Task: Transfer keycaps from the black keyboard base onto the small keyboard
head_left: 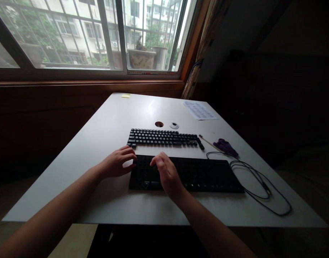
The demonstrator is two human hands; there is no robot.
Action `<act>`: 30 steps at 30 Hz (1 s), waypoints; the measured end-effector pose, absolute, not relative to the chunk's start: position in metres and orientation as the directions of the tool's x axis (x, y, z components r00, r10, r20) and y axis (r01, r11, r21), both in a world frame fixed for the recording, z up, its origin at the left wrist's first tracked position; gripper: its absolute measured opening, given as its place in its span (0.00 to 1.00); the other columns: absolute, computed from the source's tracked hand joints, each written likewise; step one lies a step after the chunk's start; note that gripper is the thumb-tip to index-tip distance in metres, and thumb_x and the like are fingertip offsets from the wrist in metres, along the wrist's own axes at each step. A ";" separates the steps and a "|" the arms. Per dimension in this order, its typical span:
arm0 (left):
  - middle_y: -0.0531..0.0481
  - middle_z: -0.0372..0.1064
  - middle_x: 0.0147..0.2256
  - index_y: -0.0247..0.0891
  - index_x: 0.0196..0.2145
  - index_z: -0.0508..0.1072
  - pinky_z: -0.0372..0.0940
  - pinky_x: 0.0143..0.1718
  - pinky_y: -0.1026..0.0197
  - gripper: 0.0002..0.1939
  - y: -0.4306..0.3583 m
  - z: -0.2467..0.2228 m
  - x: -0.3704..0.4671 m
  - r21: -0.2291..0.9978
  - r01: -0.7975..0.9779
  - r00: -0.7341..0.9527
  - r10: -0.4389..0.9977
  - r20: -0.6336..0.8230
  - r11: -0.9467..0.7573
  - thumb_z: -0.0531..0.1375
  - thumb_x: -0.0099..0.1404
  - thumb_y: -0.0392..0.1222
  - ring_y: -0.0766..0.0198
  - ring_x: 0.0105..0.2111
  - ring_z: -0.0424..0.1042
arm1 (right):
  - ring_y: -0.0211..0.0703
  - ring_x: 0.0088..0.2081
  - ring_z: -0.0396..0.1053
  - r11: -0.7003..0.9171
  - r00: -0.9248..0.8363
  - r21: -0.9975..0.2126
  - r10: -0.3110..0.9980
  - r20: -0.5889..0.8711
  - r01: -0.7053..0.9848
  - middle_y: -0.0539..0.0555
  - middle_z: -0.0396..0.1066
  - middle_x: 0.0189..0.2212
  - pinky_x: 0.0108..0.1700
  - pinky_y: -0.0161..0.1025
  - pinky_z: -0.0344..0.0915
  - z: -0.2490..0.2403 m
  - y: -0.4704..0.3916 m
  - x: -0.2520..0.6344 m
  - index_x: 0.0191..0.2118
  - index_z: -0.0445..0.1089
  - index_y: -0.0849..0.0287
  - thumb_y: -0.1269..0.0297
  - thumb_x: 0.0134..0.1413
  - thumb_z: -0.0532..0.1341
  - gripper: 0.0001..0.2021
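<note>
A black keyboard (207, 173) lies on the white table, with its key area in deep shadow. Fingers of my left hand (117, 162) curve against its back left corner, the thumb bent at the left edge. Over the left part of the keyboard, my right hand (168, 173) is closed, thumb and forefinger brought together; whatever is between them is too small to make out. Just behind the keyboard, loose black keycaps (159, 137) are laid out in rows in the shape of a key layout. A single light-marked key (146, 183) shows near the front left.
A black cable (261, 179) loops at the right. Beside it lie a purple cloth (225, 147) and a thin stick-like tool (210, 142). Farther back are a cable hole (159, 124), a round cover (174, 125), printed sheets (199, 110) and a yellow note (126, 95).
</note>
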State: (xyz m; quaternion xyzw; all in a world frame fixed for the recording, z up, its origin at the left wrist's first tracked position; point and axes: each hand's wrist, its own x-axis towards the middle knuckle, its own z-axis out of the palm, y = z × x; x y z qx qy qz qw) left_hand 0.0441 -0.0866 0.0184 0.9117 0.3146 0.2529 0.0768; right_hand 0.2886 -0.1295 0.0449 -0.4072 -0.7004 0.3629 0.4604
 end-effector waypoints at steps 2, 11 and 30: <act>0.44 0.68 0.38 0.39 0.40 0.72 0.64 0.41 0.56 0.06 -0.088 0.020 0.045 0.299 0.533 0.686 0.612 0.394 -0.791 0.59 0.64 0.39 0.58 0.39 0.66 | 0.37 0.28 0.61 0.390 -0.273 -0.878 0.908 0.317 0.279 0.48 0.61 0.25 0.34 0.36 0.59 0.040 -0.136 0.297 0.32 0.66 0.56 0.58 0.69 0.48 0.16; 0.45 0.68 0.36 0.39 0.39 0.72 0.64 0.41 0.57 0.06 -0.088 0.022 0.047 0.311 0.521 0.693 0.607 0.388 -0.795 0.59 0.64 0.38 0.58 0.38 0.66 | 0.35 0.20 0.62 0.544 -0.255 -0.682 0.837 0.485 0.489 0.46 0.63 0.18 0.26 0.33 0.58 0.046 -0.153 0.317 0.31 0.65 0.56 0.60 0.65 0.53 0.11; 0.45 0.67 0.37 0.38 0.40 0.72 0.65 0.38 0.61 0.06 -0.087 0.016 0.047 0.361 0.514 0.674 0.627 0.391 -0.778 0.59 0.64 0.38 0.62 0.36 0.68 | 0.35 0.13 0.65 0.139 -0.296 -0.944 0.954 0.046 0.300 0.44 0.66 0.15 0.15 0.28 0.56 0.036 -0.134 0.308 0.30 0.61 0.55 0.50 0.63 0.53 0.15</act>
